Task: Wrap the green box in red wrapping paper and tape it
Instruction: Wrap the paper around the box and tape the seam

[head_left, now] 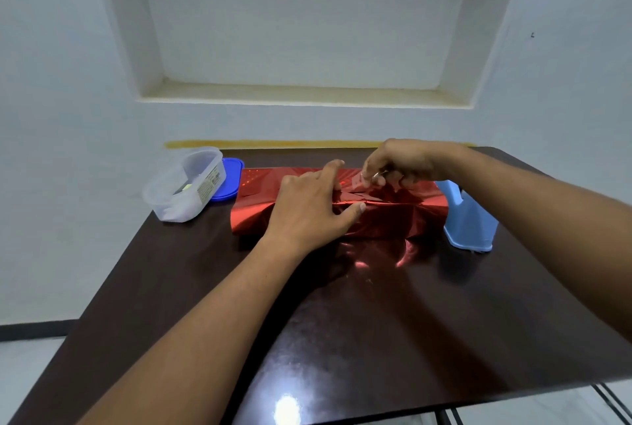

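The left hand [309, 206] presses the red wrapping paper [393, 216] flat; the right hand [398, 165] pinches a tape strip [359, 182]; released early, the seam could spring open.

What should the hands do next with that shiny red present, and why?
Probably press the piece of tape down over the paper seam. The right hand pinches the tape just above the red wrapping paper, while the left hand lies flat on top, holding the folded paper. The tape does not look stuck down yet.
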